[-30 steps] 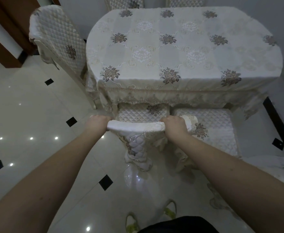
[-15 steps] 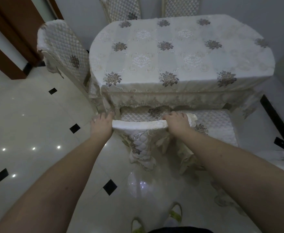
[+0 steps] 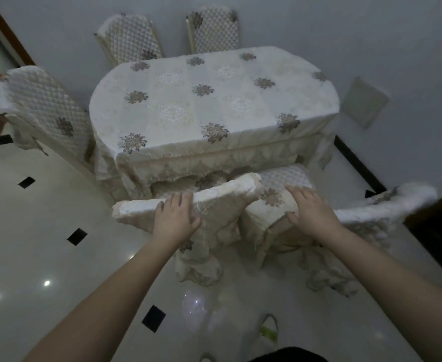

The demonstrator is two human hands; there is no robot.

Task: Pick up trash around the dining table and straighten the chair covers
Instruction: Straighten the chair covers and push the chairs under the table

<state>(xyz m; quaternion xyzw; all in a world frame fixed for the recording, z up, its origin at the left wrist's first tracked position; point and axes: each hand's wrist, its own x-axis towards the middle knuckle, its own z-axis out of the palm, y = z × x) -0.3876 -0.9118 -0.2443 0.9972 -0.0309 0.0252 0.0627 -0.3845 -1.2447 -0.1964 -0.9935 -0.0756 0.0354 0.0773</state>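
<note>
The near chair's quilted cream cover [image 3: 222, 194] lies over its backrest just in front of the dining table [image 3: 214, 105]. My left hand [image 3: 175, 218] rests flat on that backrest's top edge, fingers spread, not gripping. My right hand [image 3: 308, 210] is open with fingers apart, lying on the rumpled cover of the neighbouring chair [image 3: 371, 212] to the right, near its seat corner. Both covers hang in loose folds down to the floor. No trash shows in view.
A covered chair [image 3: 45, 113] stands at the table's left end and two more [image 3: 131, 40] [image 3: 214, 27] stand against the far wall. Dark furniture [image 3: 436, 231] juts in at the right. The glossy tiled floor [image 3: 45, 231] spreads out on the left. My shoe [image 3: 268, 330] is below.
Both hands released their grip on the near chair's backrest. The left hand slid to its middle; the right hand moved right onto the neighbouring chair's cover. The view pulled back and up.
</note>
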